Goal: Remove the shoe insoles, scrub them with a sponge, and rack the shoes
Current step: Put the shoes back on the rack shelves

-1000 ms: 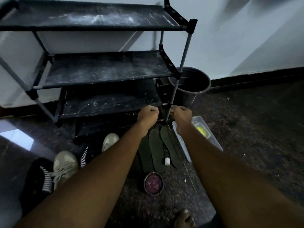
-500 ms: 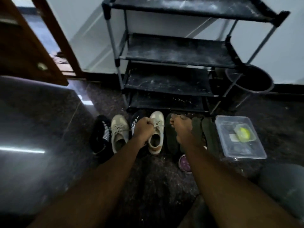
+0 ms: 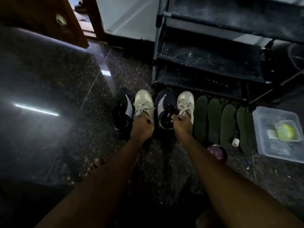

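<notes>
Floor [image 3: 49, 129], dark, speckled; shoes in row before shoe rack [image 3: 205, 55].
- Black striped shoe [image 3: 123, 111]: far left.
- First beige sneaker [image 3: 143, 102]: left hand [image 3: 142, 129] curled round collar.
- Second black striped shoe [image 3: 165, 106]: between sneakers.
- Second beige sneaker [image 3: 185, 102]: right hand [image 3: 181, 128] curled on collar.
- Four dark insoles [image 3: 200, 116]: flat, side by side.
- White cap [image 3: 235, 142], round purple-topped tin [image 3: 217, 153]: near insole heels.
- Clear container [image 3: 263, 145]: holds yellow-green sponge [image 3: 287, 132].

Mid-frame, two beige sneakers [image 3: 142, 99] alternate with two black sneakers [image 3: 164, 100] striped white. The four insoles [image 3: 213, 119] are dark green, the shoe rack [image 3: 205, 56] black, the sponge [image 3: 286, 131] yellow-green, the floor [image 3: 49, 71] dark and speckled.
</notes>
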